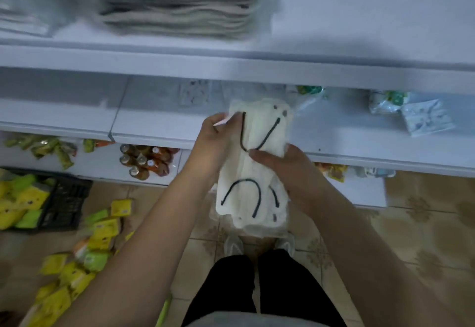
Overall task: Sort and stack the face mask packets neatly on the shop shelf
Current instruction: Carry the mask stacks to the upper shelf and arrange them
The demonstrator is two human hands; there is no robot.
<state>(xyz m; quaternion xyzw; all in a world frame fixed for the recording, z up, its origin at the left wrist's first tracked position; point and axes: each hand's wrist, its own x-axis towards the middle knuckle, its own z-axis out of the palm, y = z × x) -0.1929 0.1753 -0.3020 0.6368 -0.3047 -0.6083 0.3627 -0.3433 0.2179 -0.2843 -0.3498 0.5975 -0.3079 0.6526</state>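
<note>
We hold a clear packet of white masks (253, 170) lengthwise before the middle shelf (154, 123), left hand (214, 141) gripping its upper edge, right hand (288, 170) clasping its middle. A blurred stack, probably more packets (177, 5), lies on the shelf above.

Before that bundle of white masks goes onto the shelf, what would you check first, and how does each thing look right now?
1. Left hand grips the white mask packets: ok.
2. Right hand holds them from the other side: ok.
3. Packets squared up in the bundle: not ok, edges are staggered.
4. Bare room on the middle shelf just left of the hands: ok.
5. Grey stack on the upper shelf tidy: cannot tell, blurred.
6. Loose blue packets at the right sorted: not ok, lying askew.
</note>
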